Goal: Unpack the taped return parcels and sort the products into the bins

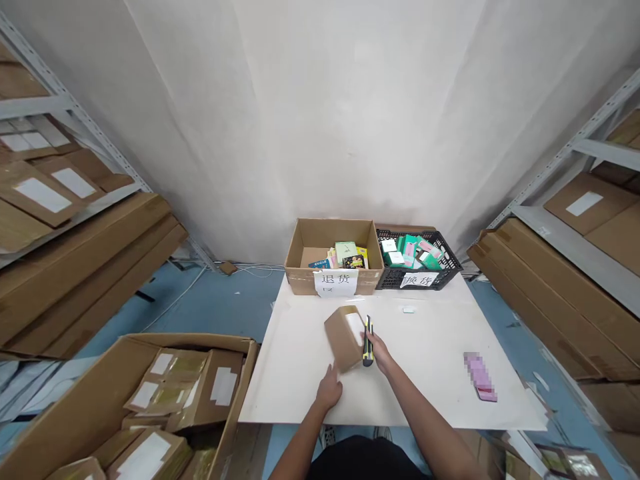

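On your far left, a metal rack (95,127) carries taped cartons with white labels. Next, off the worktop's (445,353) left edge, 1 big open carton (113,373) holds a pile of brown parcels (155,383), some labelled.

Your left hand (330,388) sits left of middle, near the near edge, fingertips at the parcel's near end; cannot tell if it grips or just touches. At the far edge, toward the far left corner, an open cardboard box (297,275) holds booklets and small packs, with a white sign (336,283) on its front.

The parcel (343,340) is over the worktop left of centre, between near and far edges, set at an angle, white label on its right part. Its near end is blurred; cannot tell if it rests flat.

Right beside it, your right hand (380,352) is closed around a black-and-yellow utility knife (369,343), knife pointing to the far edge.

Toward the far right corner, a black crate (453,263) holds green and white packs, signed too. 1 small pale piece (409,310) lies in front of it. 1 pink item (481,379), pixelated, lies near the right edge. Far right, another rack (595,143) with cartons.
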`<state>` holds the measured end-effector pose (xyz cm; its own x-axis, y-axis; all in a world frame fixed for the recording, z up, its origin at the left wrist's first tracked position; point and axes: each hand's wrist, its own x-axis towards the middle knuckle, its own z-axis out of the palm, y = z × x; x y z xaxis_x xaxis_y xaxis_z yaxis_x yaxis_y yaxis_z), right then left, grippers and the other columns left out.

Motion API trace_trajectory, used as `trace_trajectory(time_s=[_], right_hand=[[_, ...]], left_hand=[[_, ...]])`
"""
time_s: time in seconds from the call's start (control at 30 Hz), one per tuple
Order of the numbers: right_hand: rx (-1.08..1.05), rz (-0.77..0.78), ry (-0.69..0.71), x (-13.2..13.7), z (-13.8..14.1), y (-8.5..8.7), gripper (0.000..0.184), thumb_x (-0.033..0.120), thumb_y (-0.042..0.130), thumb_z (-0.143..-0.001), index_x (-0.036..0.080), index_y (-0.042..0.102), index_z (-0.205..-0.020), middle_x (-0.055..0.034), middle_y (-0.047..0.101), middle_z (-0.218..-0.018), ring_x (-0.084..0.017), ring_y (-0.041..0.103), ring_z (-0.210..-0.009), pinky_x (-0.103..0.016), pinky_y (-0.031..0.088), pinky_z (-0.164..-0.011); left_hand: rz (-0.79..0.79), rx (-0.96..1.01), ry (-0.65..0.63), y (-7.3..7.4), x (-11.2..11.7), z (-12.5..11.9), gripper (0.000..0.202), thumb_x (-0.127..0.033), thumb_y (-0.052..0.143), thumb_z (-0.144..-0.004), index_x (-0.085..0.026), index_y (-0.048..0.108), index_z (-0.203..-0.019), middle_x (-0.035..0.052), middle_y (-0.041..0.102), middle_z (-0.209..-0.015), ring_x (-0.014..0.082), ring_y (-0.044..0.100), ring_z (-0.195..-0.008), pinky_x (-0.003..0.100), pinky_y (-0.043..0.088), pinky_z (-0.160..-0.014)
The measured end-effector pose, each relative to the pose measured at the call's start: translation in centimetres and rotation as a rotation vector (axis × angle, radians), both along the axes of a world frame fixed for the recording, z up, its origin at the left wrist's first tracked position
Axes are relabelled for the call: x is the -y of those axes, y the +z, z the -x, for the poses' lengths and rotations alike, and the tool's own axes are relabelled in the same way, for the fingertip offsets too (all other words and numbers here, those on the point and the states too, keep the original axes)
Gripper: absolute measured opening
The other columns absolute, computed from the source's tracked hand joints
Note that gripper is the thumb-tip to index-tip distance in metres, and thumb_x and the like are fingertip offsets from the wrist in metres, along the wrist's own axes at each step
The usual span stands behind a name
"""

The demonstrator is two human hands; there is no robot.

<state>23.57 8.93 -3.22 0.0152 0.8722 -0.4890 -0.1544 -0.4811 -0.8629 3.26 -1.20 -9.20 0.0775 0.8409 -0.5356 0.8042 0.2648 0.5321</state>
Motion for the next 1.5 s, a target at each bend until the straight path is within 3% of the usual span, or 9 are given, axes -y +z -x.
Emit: trace_trajectory(time_s=[0.1,0.2,0.33,0.53,0.67,0.83,0.97,1.37,1.5], right_hand=[[0.056,-0.004,0.198,-0.6,0.9,1.9,0.058,0.073,0.077,-0.071,0.020,0.072,-0.094,-0.0065,0.076,-0.093,-0.027,0.068,-0.096,-0.036,0.053,-0.087],[0.200,0.008,0.313,-0.2,1.9,2.4,0.062,0.076,0.076,-0.070,0.020,0.074,-0.098,-0.0052,0.076,-0.103,-0.029,0.065,-0.108,-0.038,0.049,-0.098],[0.263,0.005,0.339,1.2,2.3,1.8,0.072,0.083,0.070,-0.071,0.021,0.073,-0.107,-0.0062,0.076,-0.113,-0.030,0.064,-0.115,-0.037,0.048,-0.099],[0.473,-0.063,0.243,0.6,2.1,2.3,0.064,0.081,0.054,-0.087,0.020,0.070,-0.099,-0.0083,0.078,-0.098,-0.026,0.071,-0.097,-0.030,0.053,-0.082],[0.808,-0.050,0.444,-2.1,3.6,4.2,0.048,0.063,0.047,-0.102,0.020,0.067,-0.108,-0.0065,0.077,-0.089,-0.022,0.074,-0.081,-0.027,0.052,-0.072],[1.151,-0.132,0.745,-6.6,8.1,6.2,0.036,0.042,0.044,-0.108,0.019,0.061,-0.129,-0.0116,0.077,-0.112,-0.024,0.075,-0.097,-0.028,0.050,-0.078],[1.271,-0.091,0.879,-8.7,11.2,6.3,0.033,0.039,0.050,-0.105,0.021,0.062,-0.130,-0.0117,0.077,-0.119,-0.027,0.074,-0.107,-0.030,0.051,-0.082],[1.358,0.005,0.853,-6.7,12.5,3.8,0.068,0.036,0.079,-0.085,0.015,0.051,-0.143,-0.0199,0.075,-0.122,-0.032,0.071,-0.117,-0.036,0.051,-0.094],[1.313,0.018,0.838,-6.4,11.9,3.7,0.067,0.033,0.083,-0.079,0.015,0.054,-0.137,-0.0210,0.074,-0.122,-0.034,0.071,-0.118,-0.039,0.051,-0.096]], left_hand=[[0.006,0.053,0.247,-0.4,0.6,1.9,0.085,-0.019,0.047,-0.086,-0.008,0.022,-0.167,0.0102,0.028,-0.173,0.0222,0.020,-0.162,0.031,0.016,-0.133],[-0.119,0.127,0.395,0.6,-0.9,2.9,0.078,-0.025,0.040,-0.095,-0.012,0.017,-0.168,0.0080,0.024,-0.175,0.0175,0.019,-0.162,0.029,0.017,-0.132],[-0.264,0.143,0.357,2.7,-4.6,2.2,0.083,-0.044,0.046,-0.098,-0.016,0.013,-0.168,0.0105,0.006,-0.178,0.0230,0.013,-0.164,0.036,0.027,-0.129],[-0.197,-0.024,0.181,4.2,-9.3,1.0,0.106,-0.052,0.070,-0.085,-0.018,0.013,-0.168,0.0141,-0.007,-0.178,0.0310,0.008,-0.164,0.037,0.044,-0.117],[-0.134,-0.041,0.072,4.7,-11.4,1.8,0.109,-0.049,0.075,-0.082,-0.022,0.014,-0.168,0.0122,-0.008,-0.178,0.0318,0.023,-0.161,0.037,0.046,-0.113],[-0.045,-0.082,0.061,5.0,-11.6,2.2,0.105,-0.049,0.074,-0.084,-0.034,0.013,-0.169,0.0043,-0.014,-0.177,0.0324,0.054,-0.141,0.037,0.054,-0.100],[-0.031,-0.096,0.095,5.4,-11.2,1.8,0.103,-0.048,0.072,-0.084,-0.036,0.014,-0.168,0.0012,-0.013,-0.177,0.0320,0.061,-0.132,0.038,0.055,-0.096],[0.028,-0.145,0.118,6.7,-11.8,0.8,0.104,-0.050,0.072,-0.082,-0.038,0.016,-0.168,0.0011,-0.012,-0.177,0.0340,0.059,-0.134,0.040,0.052,-0.101],[0.062,-0.149,0.143,6.6,-12.3,0.5,0.104,-0.051,0.071,-0.079,-0.036,0.018,-0.168,0.0009,-0.009,-0.178,0.0367,0.059,-0.135,0.042,0.053,-0.101]])
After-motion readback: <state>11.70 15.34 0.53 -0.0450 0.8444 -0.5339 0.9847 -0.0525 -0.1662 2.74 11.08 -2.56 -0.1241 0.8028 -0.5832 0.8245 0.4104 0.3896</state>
